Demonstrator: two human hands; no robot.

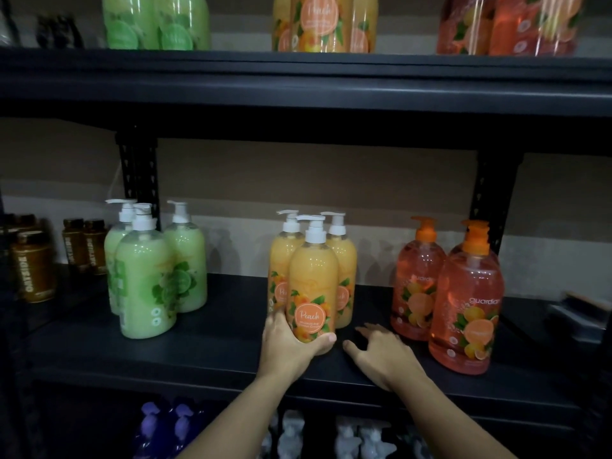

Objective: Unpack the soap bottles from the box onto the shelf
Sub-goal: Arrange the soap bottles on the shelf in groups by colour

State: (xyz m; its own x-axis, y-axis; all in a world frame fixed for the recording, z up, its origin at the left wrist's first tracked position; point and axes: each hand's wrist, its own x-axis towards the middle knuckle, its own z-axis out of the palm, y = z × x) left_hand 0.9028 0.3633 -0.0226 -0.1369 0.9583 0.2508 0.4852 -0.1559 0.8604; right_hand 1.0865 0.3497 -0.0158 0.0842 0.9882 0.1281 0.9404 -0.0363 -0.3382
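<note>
left hand (pixel 291 342) grips the front peach bottle (pixel 313 283) low on the shelf (pixel 205 352); right hand (pixel 384 354) open beside it.

I count, middle shelf (pixel 231 326): green soap bottles (pixel 145 286), three; peach soap bottles (pixel 313 276), three; orange soap bottles (pixel 463 309), two. Far left, brown Oatside bottles (pixel 33 270): at least three, blurred. Below: purple pump tops (pixel 150 422), two.

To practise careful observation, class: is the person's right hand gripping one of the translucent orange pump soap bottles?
No: the right hand is open with fingers spread over the black shelf, curled round no bottle.
</note>
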